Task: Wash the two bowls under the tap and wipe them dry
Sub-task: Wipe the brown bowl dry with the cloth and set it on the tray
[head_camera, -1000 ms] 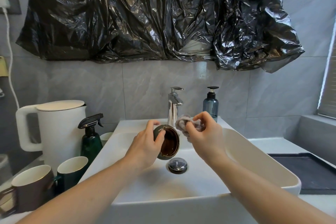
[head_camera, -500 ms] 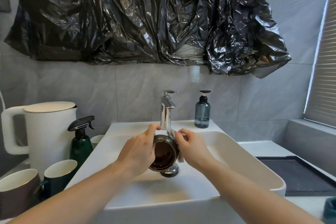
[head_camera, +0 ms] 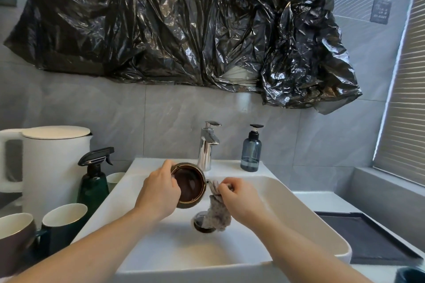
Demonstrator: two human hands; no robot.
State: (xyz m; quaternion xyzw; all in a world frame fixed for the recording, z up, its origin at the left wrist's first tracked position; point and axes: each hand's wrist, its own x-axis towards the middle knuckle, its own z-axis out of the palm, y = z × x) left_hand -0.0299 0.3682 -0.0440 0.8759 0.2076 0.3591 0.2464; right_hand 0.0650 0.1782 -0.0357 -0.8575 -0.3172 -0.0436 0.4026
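White sink (head_camera: 287,193): left hand (head_camera: 158,193) fingers grip the tilted bowl (head_camera: 188,185) beside the tap (head_camera: 207,145); right hand (head_camera: 241,202) fingers clamp the cloth (head_camera: 217,213). Wet glaze could slip, chipping.

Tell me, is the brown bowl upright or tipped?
Tipped. The left hand holds the bowl on its side above the sink, its dark inside facing the camera.

A home bathroom or washroom: a white countertop basin (head_camera: 299,202) with a chrome tap (head_camera: 207,145), a soap pump bottle (head_camera: 251,153), grey wall tiles (head_camera: 161,122), and a kettle (head_camera: 53,163) and mugs (head_camera: 62,225) alongside.
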